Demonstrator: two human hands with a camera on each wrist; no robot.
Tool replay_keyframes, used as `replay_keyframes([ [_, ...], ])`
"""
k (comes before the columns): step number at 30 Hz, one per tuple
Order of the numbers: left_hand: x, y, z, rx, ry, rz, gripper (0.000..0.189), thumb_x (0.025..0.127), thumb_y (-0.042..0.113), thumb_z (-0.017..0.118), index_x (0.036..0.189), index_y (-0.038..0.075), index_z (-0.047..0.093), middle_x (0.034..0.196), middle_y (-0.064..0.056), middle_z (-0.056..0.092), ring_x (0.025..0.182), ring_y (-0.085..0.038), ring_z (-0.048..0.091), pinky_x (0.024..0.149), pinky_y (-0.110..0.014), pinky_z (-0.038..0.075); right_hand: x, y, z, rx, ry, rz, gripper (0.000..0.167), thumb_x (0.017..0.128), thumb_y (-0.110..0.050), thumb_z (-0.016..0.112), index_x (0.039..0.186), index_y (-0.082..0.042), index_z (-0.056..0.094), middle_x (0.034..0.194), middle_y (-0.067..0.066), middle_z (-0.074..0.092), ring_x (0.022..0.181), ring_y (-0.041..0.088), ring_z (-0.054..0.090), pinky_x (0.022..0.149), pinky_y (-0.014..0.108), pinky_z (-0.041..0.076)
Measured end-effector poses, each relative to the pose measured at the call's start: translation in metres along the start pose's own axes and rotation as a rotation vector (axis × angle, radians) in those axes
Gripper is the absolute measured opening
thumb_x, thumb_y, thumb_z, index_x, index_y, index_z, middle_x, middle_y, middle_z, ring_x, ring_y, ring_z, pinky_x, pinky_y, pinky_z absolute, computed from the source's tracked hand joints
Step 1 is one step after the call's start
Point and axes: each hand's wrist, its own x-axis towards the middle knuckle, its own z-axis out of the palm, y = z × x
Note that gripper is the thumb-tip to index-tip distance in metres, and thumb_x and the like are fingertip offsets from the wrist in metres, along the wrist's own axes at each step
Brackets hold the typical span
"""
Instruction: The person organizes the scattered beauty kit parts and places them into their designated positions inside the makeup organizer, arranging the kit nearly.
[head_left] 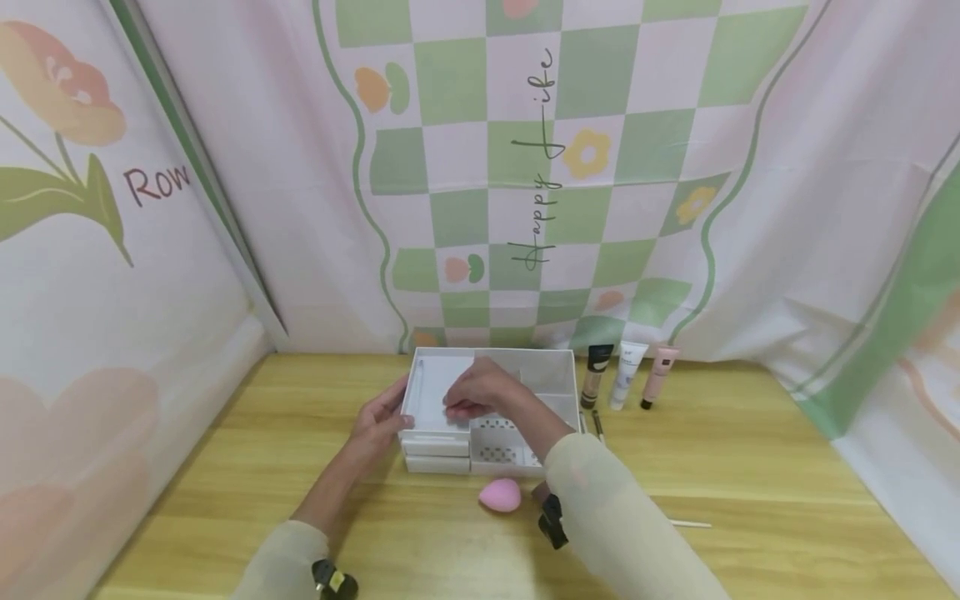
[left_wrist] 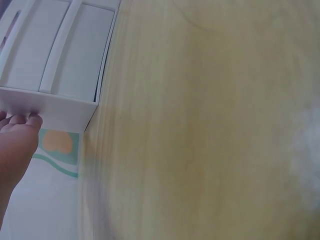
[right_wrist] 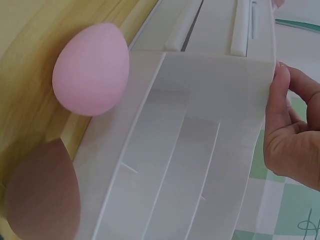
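A white desktop organizer point(head_left: 438, 464) stands on the wooden table, with two drawers at its left front and open compartments point(right_wrist: 165, 145) on the right. My left hand point(head_left: 378, 421) grips its left side, the thumb at the front top corner. In the left wrist view, the left fingertips point(left_wrist: 34, 119) touch the side wall. Over the organizer's white left top section is my right hand point(head_left: 483, 390), its fingers bent and fingertips low. Thumb and forefinger come together by the upper edge in the right wrist view; whether something small is between them I cannot tell.
A pink makeup sponge point(head_left: 501, 496) and a brown makeup sponge point(right_wrist: 45, 195) lie before the organizer. To its right stand a black-and-beige tube point(head_left: 597, 375), a white tube point(head_left: 627, 377) and a pink tube point(head_left: 658, 377). Brushes point(head_left: 597, 427) and a thin white stick point(head_left: 690, 524) lie nearby.
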Motion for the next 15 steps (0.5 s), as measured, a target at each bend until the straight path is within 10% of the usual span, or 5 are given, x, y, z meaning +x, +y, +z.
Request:
replay_keyframes([
  [15, -0.001, -0.002, 0.0, -0.019, 0.01, 0.031, 0.078, 0.089, -0.009, 0.049, 0.157, -0.01, 0.012, 0.169, -0.026, 0.006, 0.158, -0.041, 0.006, 0.115, -0.014, 0.039, -0.007, 0.02, -0.021, -0.063, -0.055, -0.148, 0.031, 0.1, -0.011, 0.057, 0.124, 0.007, 0.065, 0.082, 0.007, 0.073, 0.058, 0.005, 0.063, 0.054, 0.013, 0.054],
])
